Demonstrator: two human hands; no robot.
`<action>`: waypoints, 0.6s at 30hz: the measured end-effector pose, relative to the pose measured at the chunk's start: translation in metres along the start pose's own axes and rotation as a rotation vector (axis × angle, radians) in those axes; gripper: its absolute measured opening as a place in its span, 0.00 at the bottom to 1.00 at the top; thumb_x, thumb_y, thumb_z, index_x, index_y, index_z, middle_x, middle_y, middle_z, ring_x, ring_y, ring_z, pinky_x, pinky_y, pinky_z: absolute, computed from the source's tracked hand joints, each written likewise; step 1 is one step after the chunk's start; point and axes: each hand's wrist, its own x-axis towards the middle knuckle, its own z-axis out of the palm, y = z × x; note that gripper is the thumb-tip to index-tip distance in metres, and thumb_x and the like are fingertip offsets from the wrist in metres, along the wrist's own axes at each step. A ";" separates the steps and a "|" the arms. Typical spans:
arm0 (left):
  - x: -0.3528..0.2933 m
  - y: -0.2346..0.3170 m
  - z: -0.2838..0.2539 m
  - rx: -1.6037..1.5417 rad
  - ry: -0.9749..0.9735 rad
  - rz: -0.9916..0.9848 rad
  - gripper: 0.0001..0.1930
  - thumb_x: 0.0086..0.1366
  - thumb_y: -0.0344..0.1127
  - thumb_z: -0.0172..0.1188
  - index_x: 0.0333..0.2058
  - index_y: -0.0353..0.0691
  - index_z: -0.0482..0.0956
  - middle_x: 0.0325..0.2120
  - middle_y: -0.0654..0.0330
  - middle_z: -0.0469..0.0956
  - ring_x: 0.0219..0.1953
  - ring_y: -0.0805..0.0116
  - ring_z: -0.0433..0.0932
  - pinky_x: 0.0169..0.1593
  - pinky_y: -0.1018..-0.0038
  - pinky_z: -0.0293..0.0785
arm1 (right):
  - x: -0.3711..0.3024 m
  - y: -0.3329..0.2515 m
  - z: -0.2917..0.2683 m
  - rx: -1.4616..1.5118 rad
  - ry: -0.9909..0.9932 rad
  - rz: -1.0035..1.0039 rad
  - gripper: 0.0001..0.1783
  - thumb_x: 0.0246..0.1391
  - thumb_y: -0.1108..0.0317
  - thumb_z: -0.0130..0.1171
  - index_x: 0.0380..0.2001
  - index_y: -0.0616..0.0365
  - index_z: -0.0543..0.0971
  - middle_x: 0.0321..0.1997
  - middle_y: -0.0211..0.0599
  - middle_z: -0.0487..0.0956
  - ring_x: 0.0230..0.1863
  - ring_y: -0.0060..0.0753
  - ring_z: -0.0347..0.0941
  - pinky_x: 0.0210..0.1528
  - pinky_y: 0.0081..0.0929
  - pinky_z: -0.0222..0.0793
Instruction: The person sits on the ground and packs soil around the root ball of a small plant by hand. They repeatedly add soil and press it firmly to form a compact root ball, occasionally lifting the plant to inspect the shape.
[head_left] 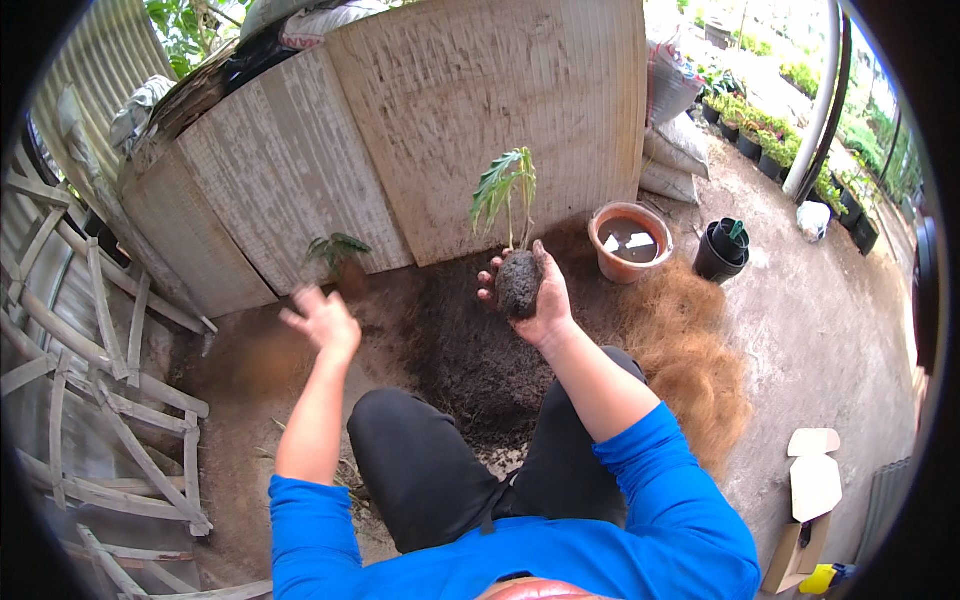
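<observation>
My right hand (548,300) is cupped round the dark, oval root ball (518,284) of a seedling. Its thin stems and drooping green leaves (505,188) rise above my fingers. On the left, my left hand (325,322) is raised over the ground, holding nothing, its fingers apart and slightly blurred. Just beyond it, a second small plant (338,250) with a brownish base stands against the boards. A heap of dark soil (470,350) lies between and in front of my knees, below the right hand.
Brown fibre (690,350) is piled right of the soil. Behind it stand a terracotta-coloured bucket (607,262) of murky water and black pots (722,262). Wooden boards (490,110) close off the back; a wooden frame (110,400) leans left. An opened carton (797,550) lies at lower right.
</observation>
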 end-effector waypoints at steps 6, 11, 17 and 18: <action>-0.014 0.082 -0.060 -0.790 -0.047 0.051 0.17 0.53 0.49 0.56 0.42 0.56 0.76 0.47 0.64 0.71 0.56 0.64 0.60 0.56 0.43 0.38 | 0.001 0.003 -0.002 -0.040 0.009 0.030 0.24 0.55 0.45 0.41 0.36 0.57 0.70 0.34 0.40 0.74 0.38 0.48 0.71 0.38 0.46 0.69; -0.005 0.094 -0.045 -1.892 -0.378 0.100 0.12 0.56 0.30 0.57 0.40 0.33 0.75 0.37 0.60 0.76 0.40 0.75 0.72 0.47 0.77 0.65 | -0.003 0.002 0.003 -0.039 0.029 0.050 0.22 0.55 0.47 0.42 0.36 0.56 0.69 0.32 0.39 0.74 0.35 0.46 0.72 0.35 0.44 0.69; 0.005 0.081 -0.021 -1.820 -0.698 -0.033 0.15 0.59 0.39 0.54 0.43 0.39 0.74 0.34 0.64 0.77 0.34 0.78 0.73 0.37 0.79 0.65 | -0.001 -0.004 0.002 -0.074 0.115 0.063 0.22 0.55 0.47 0.42 0.35 0.57 0.70 0.32 0.38 0.73 0.36 0.44 0.71 0.36 0.42 0.68; 0.007 0.078 -0.019 -1.829 -0.692 -0.018 0.15 0.60 0.41 0.54 0.43 0.40 0.74 0.35 0.65 0.77 0.34 0.78 0.73 0.36 0.79 0.64 | 0.001 -0.004 0.003 -0.079 0.125 0.050 0.22 0.55 0.47 0.42 0.35 0.57 0.69 0.32 0.38 0.73 0.36 0.44 0.71 0.36 0.41 0.68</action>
